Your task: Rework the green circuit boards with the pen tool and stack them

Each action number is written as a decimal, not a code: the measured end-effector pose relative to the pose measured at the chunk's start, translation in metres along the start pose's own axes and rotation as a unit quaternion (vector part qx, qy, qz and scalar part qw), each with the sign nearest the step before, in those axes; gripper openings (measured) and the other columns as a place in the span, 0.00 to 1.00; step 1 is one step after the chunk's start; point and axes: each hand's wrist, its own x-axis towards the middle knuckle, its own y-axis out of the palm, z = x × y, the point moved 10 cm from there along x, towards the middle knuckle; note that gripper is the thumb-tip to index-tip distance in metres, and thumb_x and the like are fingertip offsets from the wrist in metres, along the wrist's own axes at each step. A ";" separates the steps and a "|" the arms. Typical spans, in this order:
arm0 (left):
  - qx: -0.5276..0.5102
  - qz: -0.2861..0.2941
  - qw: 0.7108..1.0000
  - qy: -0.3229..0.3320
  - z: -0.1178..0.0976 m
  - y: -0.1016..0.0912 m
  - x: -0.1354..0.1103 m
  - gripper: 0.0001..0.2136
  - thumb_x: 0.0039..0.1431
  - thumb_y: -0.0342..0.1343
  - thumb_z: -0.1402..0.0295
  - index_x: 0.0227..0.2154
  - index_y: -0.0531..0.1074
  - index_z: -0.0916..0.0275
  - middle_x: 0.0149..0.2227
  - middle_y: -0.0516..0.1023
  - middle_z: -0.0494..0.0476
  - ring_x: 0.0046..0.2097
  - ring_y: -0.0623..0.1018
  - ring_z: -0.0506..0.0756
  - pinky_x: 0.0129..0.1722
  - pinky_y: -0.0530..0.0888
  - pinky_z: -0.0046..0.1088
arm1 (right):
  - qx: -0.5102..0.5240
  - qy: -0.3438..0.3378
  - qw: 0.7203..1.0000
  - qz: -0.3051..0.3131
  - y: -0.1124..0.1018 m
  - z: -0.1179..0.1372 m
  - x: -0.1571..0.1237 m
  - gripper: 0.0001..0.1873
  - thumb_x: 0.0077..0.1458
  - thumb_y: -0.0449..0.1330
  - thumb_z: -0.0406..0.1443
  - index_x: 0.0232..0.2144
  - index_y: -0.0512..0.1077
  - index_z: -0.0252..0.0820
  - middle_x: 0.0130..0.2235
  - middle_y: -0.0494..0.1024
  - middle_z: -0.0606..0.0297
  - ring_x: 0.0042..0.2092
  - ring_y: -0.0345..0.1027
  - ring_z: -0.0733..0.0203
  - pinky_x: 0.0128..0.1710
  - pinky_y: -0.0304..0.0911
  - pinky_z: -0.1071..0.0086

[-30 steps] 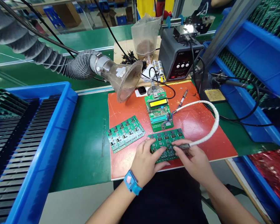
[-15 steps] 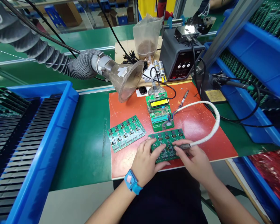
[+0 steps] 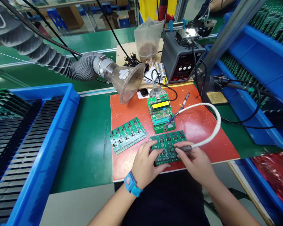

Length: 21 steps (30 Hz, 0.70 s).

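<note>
A green circuit board (image 3: 168,157) with a row of small digit displays lies on the red mat, in front of me. My left hand (image 3: 146,160), with a blue watch at its wrist, grips that board by its left side, thumb along the near edge and fingers over the top. In my right hand (image 3: 196,161) is a dark probe (image 3: 185,148) on a white-wrapped cable (image 3: 213,135); its tip is at the board's middle, and contact is hard to see. The cable runs to a green programmer board (image 3: 161,116) with a lit yellow screen. A second circuit board (image 3: 127,135) lies to the left.
A fume extractor hood (image 3: 129,83) hangs over the mat's far left. Behind stand a grey soldering station (image 3: 182,59) and a plastic bag (image 3: 148,37). Blue bins (image 3: 63,106) with boards flank the bench. A pen (image 3: 185,99) lies on the red mat (image 3: 217,144).
My left index finger has shifted slightly left and down over the board. The probe in my right hand stays at nearly the same spot.
</note>
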 end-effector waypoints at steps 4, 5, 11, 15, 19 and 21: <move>-0.006 -0.002 1.000 0.001 0.000 -0.001 0.000 0.21 0.48 0.68 0.58 0.43 0.70 0.61 0.51 0.71 0.66 0.52 0.73 0.65 0.48 0.75 0.49 | -0.002 -0.004 1.000 -0.002 -0.001 0.001 0.000 0.10 0.61 0.57 0.42 0.39 0.71 0.43 0.40 0.78 0.59 0.34 0.75 0.59 0.34 0.72 0.66; -0.006 0.001 1.000 -0.001 0.001 0.000 0.000 0.21 0.48 0.68 0.59 0.43 0.70 0.61 0.51 0.71 0.66 0.52 0.73 0.65 0.48 0.75 0.49 | -0.003 -0.004 1.000 -0.002 -0.001 0.001 0.000 0.09 0.61 0.57 0.42 0.39 0.71 0.43 0.40 0.78 0.60 0.34 0.75 0.59 0.34 0.72 0.67; -0.010 -0.005 1.000 -0.020 0.003 0.001 -0.002 0.26 0.48 0.68 0.59 0.48 0.66 0.60 0.51 0.71 0.65 0.53 0.74 0.65 0.50 0.75 0.48 | -0.005 -0.008 1.000 -0.007 -0.002 0.003 0.000 0.09 0.61 0.57 0.41 0.39 0.71 0.43 0.40 0.78 0.60 0.33 0.74 0.60 0.33 0.71 0.67; -0.006 0.011 0.999 -0.040 0.009 -0.001 -0.005 0.29 0.46 0.70 0.58 0.49 0.67 0.61 0.54 0.69 0.68 0.55 0.73 0.66 0.50 0.76 0.47 | 0.000 -0.007 1.000 -0.009 -0.001 0.004 0.000 0.09 0.61 0.57 0.41 0.38 0.71 0.43 0.40 0.78 0.60 0.33 0.74 0.60 0.34 0.71 0.67; -0.013 0.073 0.997 -0.018 0.012 0.004 -0.008 0.36 0.44 0.71 0.60 0.55 0.63 0.63 0.61 0.62 0.72 0.60 0.69 0.68 0.54 0.75 0.47 | 0.010 0.002 1.000 -0.009 -0.002 0.002 0.000 0.09 0.60 0.58 0.42 0.39 0.72 0.42 0.39 0.78 0.60 0.32 0.74 0.60 0.33 0.71 0.67; -0.021 0.081 0.996 -0.006 0.013 0.004 -0.010 0.39 0.45 0.70 0.59 0.59 0.60 0.63 0.62 0.61 0.73 0.61 0.68 0.68 0.55 0.74 0.47 | 0.015 0.010 1.000 -0.008 -0.003 0.000 0.000 0.10 0.60 0.59 0.42 0.39 0.72 0.42 0.39 0.78 0.60 0.32 0.74 0.60 0.33 0.71 0.67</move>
